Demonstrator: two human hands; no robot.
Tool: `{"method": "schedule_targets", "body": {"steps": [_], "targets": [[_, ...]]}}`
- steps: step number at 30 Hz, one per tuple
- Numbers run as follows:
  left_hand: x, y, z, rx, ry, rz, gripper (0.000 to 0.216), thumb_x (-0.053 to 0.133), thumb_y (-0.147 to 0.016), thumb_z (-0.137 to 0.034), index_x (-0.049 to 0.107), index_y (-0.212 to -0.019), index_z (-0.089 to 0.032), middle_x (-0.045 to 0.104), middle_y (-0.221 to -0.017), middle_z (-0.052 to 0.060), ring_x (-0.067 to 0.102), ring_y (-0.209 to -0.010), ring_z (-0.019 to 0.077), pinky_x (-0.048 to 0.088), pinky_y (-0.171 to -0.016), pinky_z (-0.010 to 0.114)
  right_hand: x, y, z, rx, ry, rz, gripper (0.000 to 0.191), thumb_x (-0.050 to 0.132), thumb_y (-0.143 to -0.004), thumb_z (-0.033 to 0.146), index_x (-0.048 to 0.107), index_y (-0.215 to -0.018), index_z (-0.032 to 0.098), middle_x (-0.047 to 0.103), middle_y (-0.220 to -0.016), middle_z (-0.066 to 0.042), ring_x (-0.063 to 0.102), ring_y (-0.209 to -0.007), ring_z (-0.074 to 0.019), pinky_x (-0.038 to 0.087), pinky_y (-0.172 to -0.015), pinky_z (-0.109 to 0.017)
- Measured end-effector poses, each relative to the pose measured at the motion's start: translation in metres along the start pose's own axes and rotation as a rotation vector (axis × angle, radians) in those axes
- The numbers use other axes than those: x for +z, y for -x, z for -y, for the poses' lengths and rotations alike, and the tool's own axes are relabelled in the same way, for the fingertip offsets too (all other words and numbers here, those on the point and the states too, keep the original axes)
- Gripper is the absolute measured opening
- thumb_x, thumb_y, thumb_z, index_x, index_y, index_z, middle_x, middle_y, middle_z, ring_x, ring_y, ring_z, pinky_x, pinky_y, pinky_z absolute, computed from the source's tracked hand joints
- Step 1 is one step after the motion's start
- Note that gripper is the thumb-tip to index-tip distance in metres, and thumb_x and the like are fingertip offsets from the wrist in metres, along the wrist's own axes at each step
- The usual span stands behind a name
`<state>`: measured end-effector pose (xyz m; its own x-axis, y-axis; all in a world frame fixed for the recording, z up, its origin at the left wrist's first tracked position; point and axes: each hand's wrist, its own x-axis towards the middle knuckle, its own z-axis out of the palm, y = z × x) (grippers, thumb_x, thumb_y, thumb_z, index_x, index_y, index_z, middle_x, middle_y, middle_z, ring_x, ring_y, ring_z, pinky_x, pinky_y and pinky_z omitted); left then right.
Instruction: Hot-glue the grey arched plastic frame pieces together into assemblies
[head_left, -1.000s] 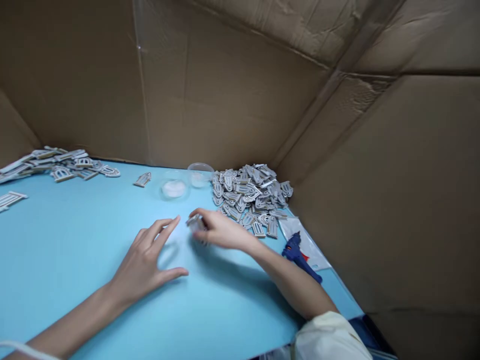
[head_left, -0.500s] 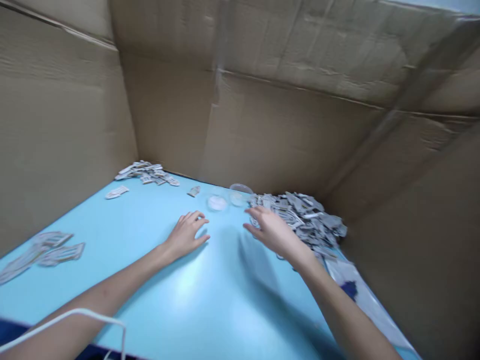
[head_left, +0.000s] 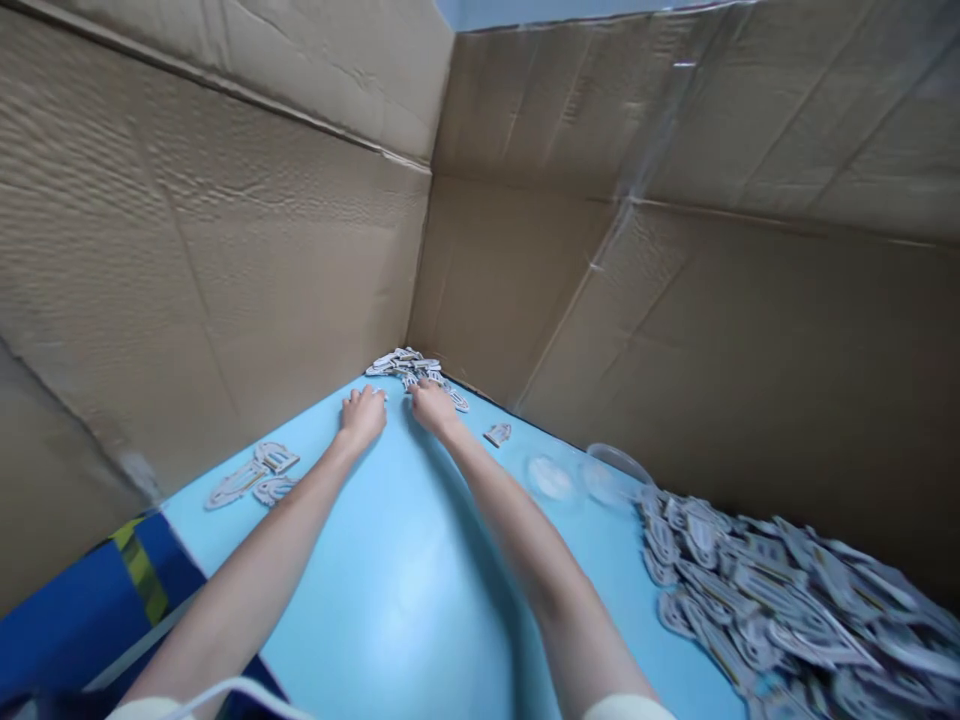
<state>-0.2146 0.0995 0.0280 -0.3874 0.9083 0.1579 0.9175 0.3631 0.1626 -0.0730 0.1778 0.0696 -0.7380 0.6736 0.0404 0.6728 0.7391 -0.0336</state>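
Left hand (head_left: 363, 418): Rested near the far corner of the blue desk (head_left: 390, 590), fingers bent down toward the surface, just short of the small pile of flat arched pieces (head_left: 409, 365).

Right hand (head_left: 433, 406): Lay at the pile's near edge, fingertips (head_left: 421, 388) on or against the nearest pieces.

Grip: Fingers appeared curled on both hands, neither widely spread. Too small in view to tell whether either hand pinched anything.

Arms: Both bare forearms stretched side by side toward the far corner, with cream sleeves (head_left: 626, 710) at the bottom of the view and a white cord (head_left: 232, 688) crossing in front of the left arm.

Loose pieces: A single arched piece (head_left: 497, 434) lay apart, right of the right hand. A few more arched pieces (head_left: 262, 475) sat near the left edge of the desk.

Right edge: A clear round dish (head_left: 550, 478) and a clear plastic cup (head_left: 611, 476) stood just beside each other. A large heap of arched pieces (head_left: 780, 610) lay beyond them, running out of view.

Surroundings: Cardboard walls (head_left: 225, 260) lined the far edges. A blue panel with a yellow-and-black stripe (head_left: 139, 565) showed beyond the left edge.
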Motion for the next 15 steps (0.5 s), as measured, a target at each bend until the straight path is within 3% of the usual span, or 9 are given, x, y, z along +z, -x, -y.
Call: {"method": "schedule_targets", "body": {"steps": [3,7,11,15], "targets": [[0.003,-0.005,-0.003,0.046,-0.007,0.026,0.038,0.07,-0.104,-0.04,0.066,-0.135,-0.017,0.067,-0.139,0.012,0.068,-0.122,0.0276,0.061,-0.103,0.051,0.012,-0.033,0.005,0.019,0.013,-0.047,0.041,0.038,-0.11,0.015,0.061,-0.144,0.007,0.061,-0.146,-0.024,0.055,-0.134,-0.0296,0.043,-0.107,-0.036],[0.0,-0.009,-0.003,0.06,0.0,0.06,0.038,0.07,-0.104,-0.04,0.066,-0.135,-0.017,0.068,-0.137,0.012,0.07,-0.119,0.0266,0.062,-0.101,0.049,0.029,-0.033,0.012,0.035,0.016,-0.075,0.038,0.037,-0.111,0.017,0.064,-0.135,0.005,0.059,-0.144,-0.026,0.051,-0.136,-0.0327,0.039,-0.113,-0.042],[-0.005,-0.008,-0.001,0.068,0.034,0.066,0.04,0.07,-0.104,-0.04,0.065,-0.137,-0.018,0.067,-0.139,0.012,0.068,-0.122,0.0276,0.061,-0.103,0.051,0.039,0.018,0.017,0.058,0.018,-0.058,0.033,0.038,-0.112,0.021,0.06,-0.135,0.012,0.06,-0.141,-0.022,0.054,-0.133,-0.0303,0.043,-0.109,-0.039],[-0.013,0.002,-0.009,0.213,0.096,0.13,0.028,0.068,-0.102,-0.024,0.071,-0.129,-0.018,0.073,-0.129,0.013,0.07,-0.121,0.0282,0.058,-0.104,0.044,0.035,0.11,0.013,0.126,0.02,0.021,0.032,0.05,-0.106,0.022,0.055,-0.138,0.018,0.07,-0.124,-0.016,0.07,-0.105,-0.0271,0.05,-0.083,-0.033]]}}
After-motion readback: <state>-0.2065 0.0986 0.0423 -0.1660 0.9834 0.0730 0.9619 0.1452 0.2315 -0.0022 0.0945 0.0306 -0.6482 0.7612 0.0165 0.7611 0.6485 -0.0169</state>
